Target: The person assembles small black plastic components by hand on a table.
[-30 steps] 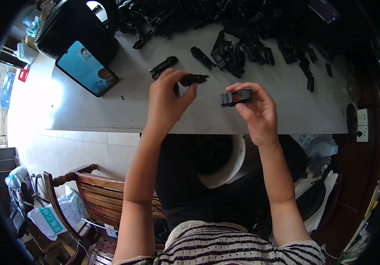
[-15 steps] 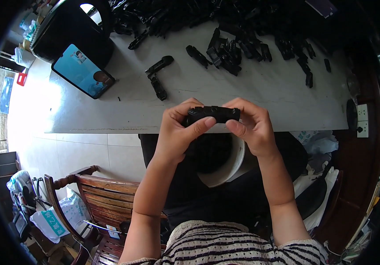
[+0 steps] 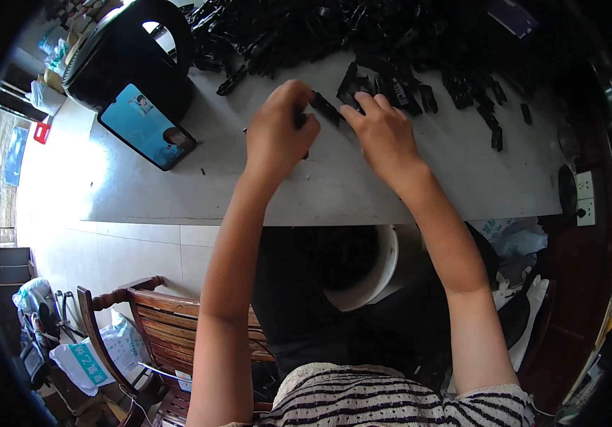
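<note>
In the head view, the left hand (image 3: 281, 132) is showing curled fingers over the table (image 3: 178, 199), mostly hiding a dark piece (image 3: 299, 117); I cannot tell whether they are gripping it. The right hand (image 3: 385, 139) is overlapping black parts (image 3: 400, 91) with half-bent fingers, its grip being unclear. The upper edge is cutting off a black heap (image 3: 284, 39).

Room on tbl (image 3: 480, 188) nr edge, btwn forearms (image 3: 237, 235) & R of R arm (image 3: 455, 242). Far side blkd: parts pile (image 3: 299, 35). Far L: phone (image 3: 146, 128) + kettle (image 3: 110, 64) in way.
</note>
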The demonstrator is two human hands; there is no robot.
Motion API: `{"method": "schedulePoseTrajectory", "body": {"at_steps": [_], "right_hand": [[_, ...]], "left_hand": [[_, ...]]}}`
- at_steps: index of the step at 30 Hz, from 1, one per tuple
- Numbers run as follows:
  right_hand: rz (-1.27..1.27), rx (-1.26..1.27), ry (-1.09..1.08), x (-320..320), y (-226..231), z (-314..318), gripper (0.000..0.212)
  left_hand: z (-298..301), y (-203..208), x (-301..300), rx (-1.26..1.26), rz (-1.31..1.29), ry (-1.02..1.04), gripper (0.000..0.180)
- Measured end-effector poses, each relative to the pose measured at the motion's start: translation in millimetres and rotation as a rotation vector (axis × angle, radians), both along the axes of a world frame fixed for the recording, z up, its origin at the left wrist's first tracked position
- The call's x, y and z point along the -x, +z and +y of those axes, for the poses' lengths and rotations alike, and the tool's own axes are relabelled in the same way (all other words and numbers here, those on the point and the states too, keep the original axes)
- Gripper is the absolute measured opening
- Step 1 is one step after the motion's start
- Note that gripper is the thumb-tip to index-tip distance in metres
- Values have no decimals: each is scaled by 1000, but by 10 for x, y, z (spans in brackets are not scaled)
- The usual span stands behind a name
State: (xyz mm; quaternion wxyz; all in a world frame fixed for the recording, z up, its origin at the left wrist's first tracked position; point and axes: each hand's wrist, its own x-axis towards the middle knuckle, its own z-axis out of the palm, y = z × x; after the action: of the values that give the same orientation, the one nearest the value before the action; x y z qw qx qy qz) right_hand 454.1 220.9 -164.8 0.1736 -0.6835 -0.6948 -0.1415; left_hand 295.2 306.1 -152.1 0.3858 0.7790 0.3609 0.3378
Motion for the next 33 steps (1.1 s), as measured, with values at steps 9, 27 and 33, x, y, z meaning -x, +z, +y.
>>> {"method": "schedulePoseTrajectory", "body": {"at_steps": [9,27,33], "right_hand": [[-90,55,52,-340,84,-177,19],[1179,-38,102,81,199,-812,29],[813,-102,240,-22,311,-885,30]], "left_hand": [[152,66,-181,-511,542,-88,26],[-550,299,58,124,66,-391,23],[-629,306,203,375,-94,-348,25]]}}
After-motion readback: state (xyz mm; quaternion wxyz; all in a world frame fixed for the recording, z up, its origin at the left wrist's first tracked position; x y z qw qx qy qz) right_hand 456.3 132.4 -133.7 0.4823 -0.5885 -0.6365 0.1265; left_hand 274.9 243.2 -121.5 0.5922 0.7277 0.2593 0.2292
